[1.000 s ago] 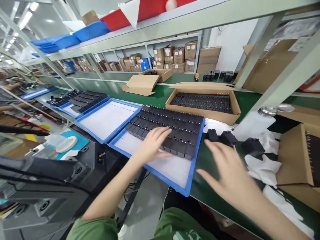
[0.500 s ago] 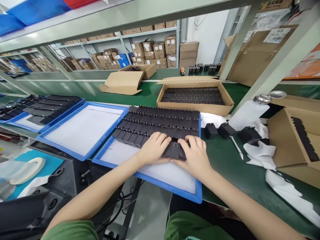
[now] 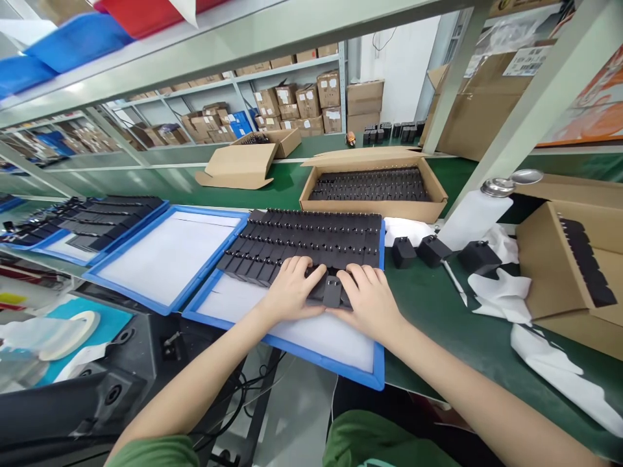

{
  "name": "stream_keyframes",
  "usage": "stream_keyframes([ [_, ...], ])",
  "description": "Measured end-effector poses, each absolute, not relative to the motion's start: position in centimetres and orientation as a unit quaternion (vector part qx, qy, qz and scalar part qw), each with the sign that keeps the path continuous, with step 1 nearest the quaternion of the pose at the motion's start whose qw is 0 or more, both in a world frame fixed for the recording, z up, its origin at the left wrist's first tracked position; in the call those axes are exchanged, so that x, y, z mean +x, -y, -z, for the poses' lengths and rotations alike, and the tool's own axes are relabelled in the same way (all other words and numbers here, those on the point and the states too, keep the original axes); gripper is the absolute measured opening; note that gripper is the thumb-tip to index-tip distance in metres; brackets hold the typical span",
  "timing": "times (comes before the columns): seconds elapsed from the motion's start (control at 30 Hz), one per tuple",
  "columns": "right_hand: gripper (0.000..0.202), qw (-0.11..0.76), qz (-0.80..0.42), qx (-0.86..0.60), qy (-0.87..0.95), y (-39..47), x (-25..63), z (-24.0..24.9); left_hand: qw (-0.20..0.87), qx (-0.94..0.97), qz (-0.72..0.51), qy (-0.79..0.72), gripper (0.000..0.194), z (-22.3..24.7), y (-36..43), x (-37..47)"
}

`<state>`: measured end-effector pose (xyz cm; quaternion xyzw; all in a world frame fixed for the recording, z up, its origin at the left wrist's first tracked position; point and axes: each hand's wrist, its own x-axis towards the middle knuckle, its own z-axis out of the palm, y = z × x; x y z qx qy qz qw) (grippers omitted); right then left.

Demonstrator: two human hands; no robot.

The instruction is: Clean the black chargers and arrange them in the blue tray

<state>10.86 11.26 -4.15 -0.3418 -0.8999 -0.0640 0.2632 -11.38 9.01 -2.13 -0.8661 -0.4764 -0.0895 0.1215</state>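
Rows of black plug adapters (image 3: pixel 311 224), their metal pins facing up, stand packed in a blue-rimmed tray (image 3: pixel 318 361) with a white lining. At the near row, my left hand (image 3: pixel 292 288) curls around the left end of a few adapters, thumb and fingers closed on them. My right hand (image 3: pixel 370 299) grips the same short group from the right. One black adapter (image 3: pixel 332 293) shows between the two thumbs, its pins up. Both palms hide most of the others in the group.
Left of the tray lies another blue-rimmed white tray (image 3: pixel 168 259). Behind is a cardboard box (image 3: pixel 374 206) of adapters. To the right are loose adapters (image 3: pixel 432 250), a pen-like tool (image 3: pixel 455 283), a white pump bottle (image 3: pixel 474 217), crumpled white wrapping (image 3: pixel 501 295) and an open carton (image 3: pixel 549 266).
The view has shifted slightly. Both hands keep their hold on the group in the near row; the adapter between the thumbs now shows more plainly, and a tilted one by the right thumb is covered.
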Motion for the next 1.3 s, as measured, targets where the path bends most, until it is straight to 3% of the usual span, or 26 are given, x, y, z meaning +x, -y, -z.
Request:
stream_keyframes([
  [0.17,0.064,0.292,0.081,-0.328,0.895,-11.4,10.8,4.2,0.167,-0.88,0.054,0.441,0.066,1.6,-9.5,-11.9],
  [0.4,0.056,0.287,0.116,-0.276,0.91,-12.0,10.4,4.6,0.25,-0.884,0.06,0.39,0.05,1.8,-10.0,-12.5],
  [0.63,0.051,0.289,0.103,-0.272,0.912,-9.7,13.9,-0.1,0.272,-0.894,0.144,0.324,0.022,0.7,-11.0,-11.8],
  [0.8,0.056,0.32,-0.019,-0.391,0.863,-5.7,23.9,-2.9,0.296,-0.871,0.21,0.331,0.044,-2.8,-9.2,-7.7],
  [0.9,0.057,0.283,-0.05,-0.438,0.852,-4.6,29.5,-1.5,0.222,-0.884,0.207,0.355,0.049,-3.9,-7.2,-1.9],
  [1.03,0.062,0.199,-0.069,-0.408,0.888,-4.4,32.4,2.1,0.101,-0.925,0.159,0.329,0.055,-1.8,-6.4,6.0],
  [1.3,0.062,0.194,-0.047,-0.447,0.872,-4.7,31.4,3.6,0.065,-0.923,0.131,0.357,0.057,1.8,-6.3,9.5],
])
